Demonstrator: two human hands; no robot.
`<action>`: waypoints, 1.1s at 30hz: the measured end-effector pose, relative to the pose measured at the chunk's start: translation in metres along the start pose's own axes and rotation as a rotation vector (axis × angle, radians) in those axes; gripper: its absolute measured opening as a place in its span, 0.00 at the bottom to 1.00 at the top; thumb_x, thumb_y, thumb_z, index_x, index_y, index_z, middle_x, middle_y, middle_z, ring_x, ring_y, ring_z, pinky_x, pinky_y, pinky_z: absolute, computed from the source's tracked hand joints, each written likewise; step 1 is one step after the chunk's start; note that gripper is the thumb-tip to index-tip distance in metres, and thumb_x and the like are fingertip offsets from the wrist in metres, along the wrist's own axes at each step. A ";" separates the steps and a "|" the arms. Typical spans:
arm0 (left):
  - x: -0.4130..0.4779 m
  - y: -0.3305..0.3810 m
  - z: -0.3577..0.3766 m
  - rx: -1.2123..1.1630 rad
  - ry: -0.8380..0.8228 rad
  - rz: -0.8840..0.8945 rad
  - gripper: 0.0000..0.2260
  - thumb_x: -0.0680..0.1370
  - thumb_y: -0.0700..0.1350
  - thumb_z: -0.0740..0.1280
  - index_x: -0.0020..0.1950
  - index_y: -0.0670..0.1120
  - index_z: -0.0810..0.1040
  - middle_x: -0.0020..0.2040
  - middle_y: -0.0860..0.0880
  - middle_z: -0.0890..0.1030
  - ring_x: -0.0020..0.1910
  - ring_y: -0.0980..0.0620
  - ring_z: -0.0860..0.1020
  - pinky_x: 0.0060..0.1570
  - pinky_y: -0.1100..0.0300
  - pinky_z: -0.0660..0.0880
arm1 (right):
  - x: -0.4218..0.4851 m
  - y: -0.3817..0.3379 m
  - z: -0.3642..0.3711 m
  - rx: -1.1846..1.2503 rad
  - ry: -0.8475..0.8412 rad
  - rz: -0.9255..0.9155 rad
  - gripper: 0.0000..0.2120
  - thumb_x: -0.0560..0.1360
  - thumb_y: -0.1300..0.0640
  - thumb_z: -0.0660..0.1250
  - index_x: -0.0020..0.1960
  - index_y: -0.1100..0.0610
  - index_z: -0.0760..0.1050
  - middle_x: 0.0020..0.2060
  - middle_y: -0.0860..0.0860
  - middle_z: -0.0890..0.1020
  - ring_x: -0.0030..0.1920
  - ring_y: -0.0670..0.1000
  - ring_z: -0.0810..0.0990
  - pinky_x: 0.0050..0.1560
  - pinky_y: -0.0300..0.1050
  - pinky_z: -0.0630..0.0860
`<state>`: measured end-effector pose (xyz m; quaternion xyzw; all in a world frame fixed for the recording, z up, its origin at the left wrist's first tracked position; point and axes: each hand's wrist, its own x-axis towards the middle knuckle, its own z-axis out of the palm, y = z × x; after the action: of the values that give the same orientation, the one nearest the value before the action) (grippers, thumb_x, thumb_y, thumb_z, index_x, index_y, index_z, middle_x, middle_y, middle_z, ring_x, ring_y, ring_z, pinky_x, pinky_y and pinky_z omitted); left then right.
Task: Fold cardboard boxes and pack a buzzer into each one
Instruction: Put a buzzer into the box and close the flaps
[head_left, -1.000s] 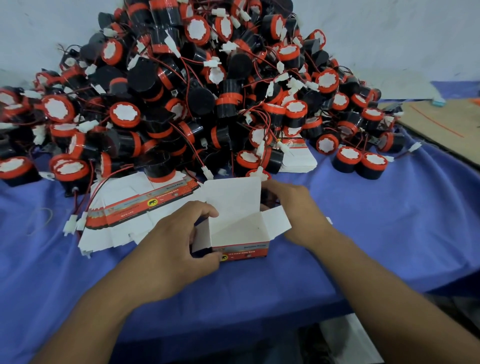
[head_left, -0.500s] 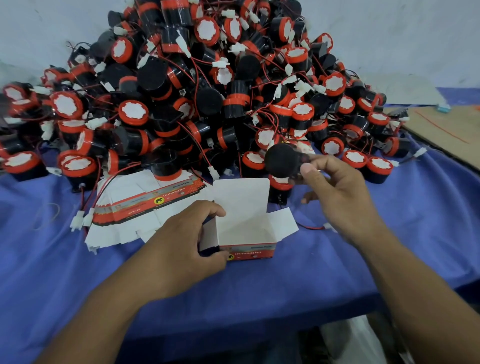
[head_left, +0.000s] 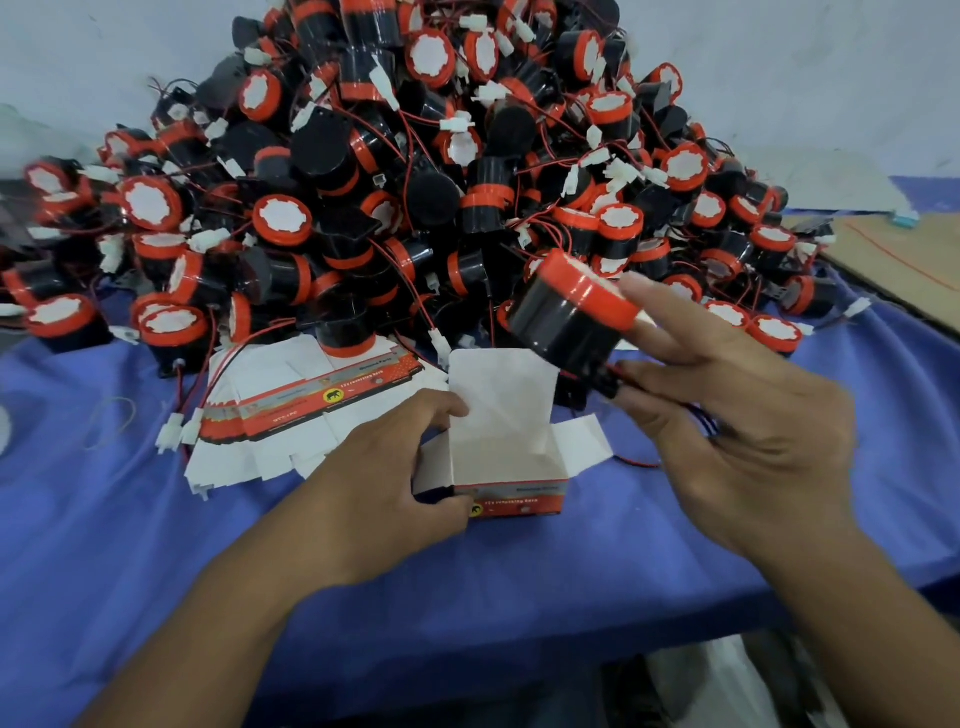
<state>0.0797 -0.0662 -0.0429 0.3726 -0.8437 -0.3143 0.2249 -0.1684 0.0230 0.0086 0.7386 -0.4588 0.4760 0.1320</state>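
Left hand (head_left: 374, 467) grips the open box (head_left: 506, 467). Right hand (head_left: 737, 431) has brought a pinched buzzer (head_left: 566, 322) near it, so insertion comes next.

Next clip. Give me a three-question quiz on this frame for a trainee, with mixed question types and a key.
1. True or false: the top flaps of the box gripped by the left hand are closed.
2. What does the right hand hold? A) scissors B) a buzzer C) nothing
3. Fill in: the stack of flat boxes lies on the person's ___ side of the open box.

Key: 1 false; 2 B; 3 left.
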 end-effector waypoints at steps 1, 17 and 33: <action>0.001 -0.001 0.000 0.004 -0.003 0.000 0.26 0.66 0.60 0.70 0.60 0.70 0.63 0.55 0.71 0.72 0.47 0.67 0.75 0.39 0.72 0.71 | 0.000 -0.003 0.001 0.003 -0.027 -0.038 0.05 0.80 0.58 0.68 0.52 0.53 0.83 0.67 0.44 0.75 0.64 0.35 0.77 0.62 0.30 0.72; 0.000 -0.001 -0.001 -0.066 -0.025 0.032 0.35 0.69 0.54 0.73 0.70 0.68 0.58 0.58 0.65 0.77 0.53 0.57 0.80 0.51 0.52 0.80 | -0.001 -0.003 0.028 -0.125 -0.782 -0.041 0.12 0.71 0.74 0.65 0.48 0.63 0.83 0.77 0.50 0.67 0.54 0.58 0.83 0.47 0.55 0.81; 0.002 -0.007 0.003 0.030 -0.012 0.131 0.36 0.73 0.52 0.73 0.73 0.72 0.57 0.67 0.69 0.70 0.65 0.68 0.69 0.53 0.77 0.69 | 0.001 -0.003 0.023 -0.144 -0.776 0.223 0.12 0.77 0.64 0.61 0.39 0.59 0.81 0.46 0.50 0.72 0.42 0.48 0.71 0.41 0.45 0.71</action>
<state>0.0797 -0.0703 -0.0493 0.3181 -0.8722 -0.2883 0.2344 -0.1521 0.0098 -0.0017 0.7981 -0.5838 0.1400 -0.0521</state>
